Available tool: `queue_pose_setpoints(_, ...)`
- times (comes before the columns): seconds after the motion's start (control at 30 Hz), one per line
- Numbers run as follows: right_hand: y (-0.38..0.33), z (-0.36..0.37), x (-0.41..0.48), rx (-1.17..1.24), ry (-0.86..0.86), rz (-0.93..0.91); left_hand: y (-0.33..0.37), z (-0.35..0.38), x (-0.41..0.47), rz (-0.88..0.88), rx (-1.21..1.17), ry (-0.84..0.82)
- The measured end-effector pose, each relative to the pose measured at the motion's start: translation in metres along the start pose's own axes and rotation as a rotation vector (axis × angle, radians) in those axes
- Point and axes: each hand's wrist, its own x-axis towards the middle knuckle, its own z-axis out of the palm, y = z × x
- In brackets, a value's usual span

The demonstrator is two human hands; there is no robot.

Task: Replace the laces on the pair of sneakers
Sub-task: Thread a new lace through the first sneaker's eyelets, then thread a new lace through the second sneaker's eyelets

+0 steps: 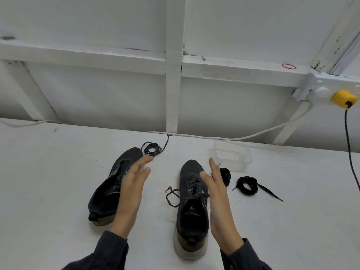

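Observation:
Two dark sneakers lie on a white table (58,191). The left sneaker (109,193) has no lace in it and leans on its side. The right sneaker (191,203) stands upright with a dark lace (172,197) threaded, its ends loose to the left. A loose lace (152,149) lies bunched beyond the left shoe. Two coiled black laces (247,186) (226,175) lie right of the right shoe. My left hand (132,190) hovers over the left shoe, fingers straight. My right hand (218,193) hovers beside the right shoe, fingers straight. Both hold nothing.
A clear plastic container (231,156) sits behind the coiled laces. A white cable (214,137) runs along the table's back edge by the white wall frame. A yellow plug (344,99) with a black cord (350,152) hangs at the right.

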Motion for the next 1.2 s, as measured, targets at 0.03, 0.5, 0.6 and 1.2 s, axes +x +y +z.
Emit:
queue_pose_setpoints(0.03, -0.002, 0.005, -0.002, 0.017, -0.011, -0.002, 0.005, -0.008, 0.002, 0.004, -0.007, 0.033)
queue_pose_setpoints(0.5, 0.038, 0.137, 0.004, 0.092, -0.177, 0.14, -0.013, -0.119, 0.06, -0.215, 0.127, -0.021)
queue_pose_setpoints(0.6, 0.058, 0.173, 0.023, 0.088, -0.202, 0.138, -0.028, -0.12, 0.066, -0.353, 0.003, -0.129)
queue_pose_setpoints(1.2, 0.091, 0.202, 0.013, 0.058, -0.144, 0.147, -0.06, -0.135, 0.05, -0.353, 0.028, -0.178)
